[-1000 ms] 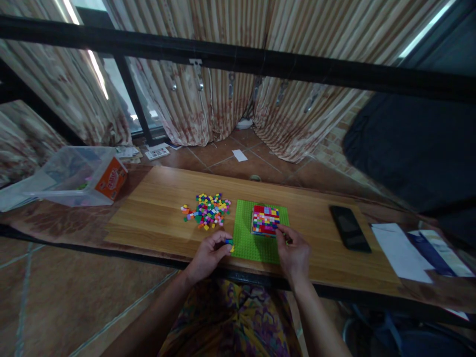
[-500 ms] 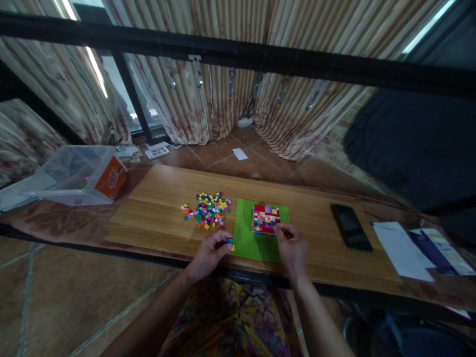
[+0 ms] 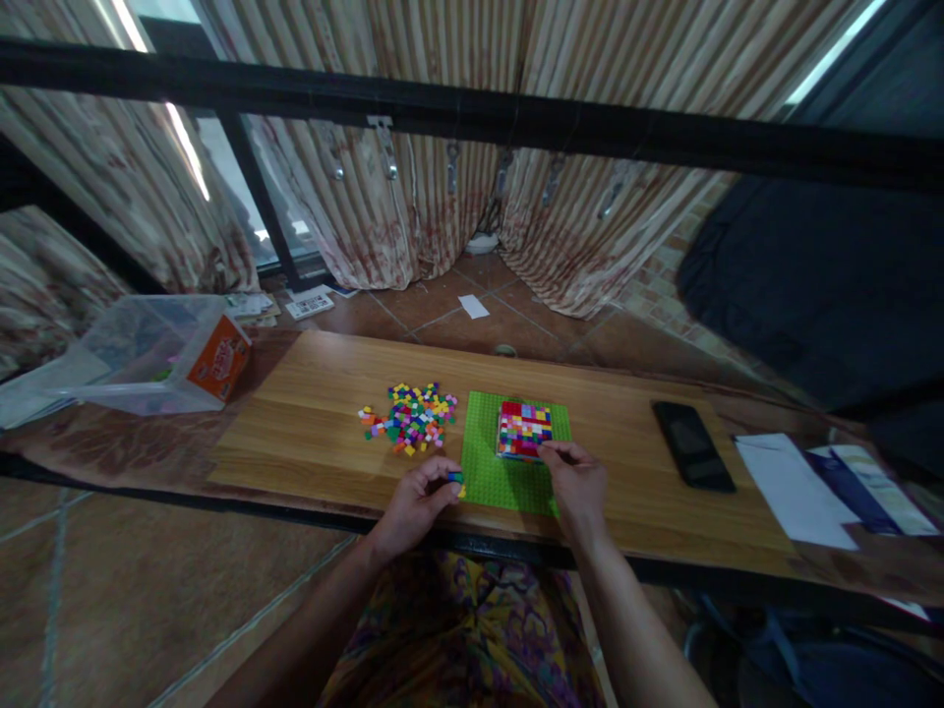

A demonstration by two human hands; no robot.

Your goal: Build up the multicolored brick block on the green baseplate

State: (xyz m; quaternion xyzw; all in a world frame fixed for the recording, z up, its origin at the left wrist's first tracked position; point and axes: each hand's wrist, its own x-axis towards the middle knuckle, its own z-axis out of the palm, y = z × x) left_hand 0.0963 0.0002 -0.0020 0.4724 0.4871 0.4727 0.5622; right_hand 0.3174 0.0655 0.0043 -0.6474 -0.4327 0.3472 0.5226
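Note:
A green studded baseplate [image 3: 483, 472] lies on the wooden board, and a block of multicoloured toy bricks [image 3: 525, 429] stands on it. My right hand [image 3: 579, 487] is at the block's near right corner, thumb and fingertips pinched together. Whatever sits between those fingertips is hidden. Left of the baseplate's near edge, my left hand [image 3: 417, 501] grips a few small toy bricks [image 3: 455, 478], blue and green, with a yellow one at the fingertips. Beyond that hand lies a loose pile of small coloured bricks [image 3: 417, 418].
A clear plastic box [image 3: 147, 383] with an orange label stands at the far left. On the right are a black phone [image 3: 691, 445], white paper [image 3: 793, 487] and a printed packet [image 3: 874, 492]. A dark rail [image 3: 472, 98] crosses above, before striped curtains.
The view has shifted slightly. My right hand stays at the block's near right corner, and a red row now shows more along its near side. My left hand keeps its bricks.

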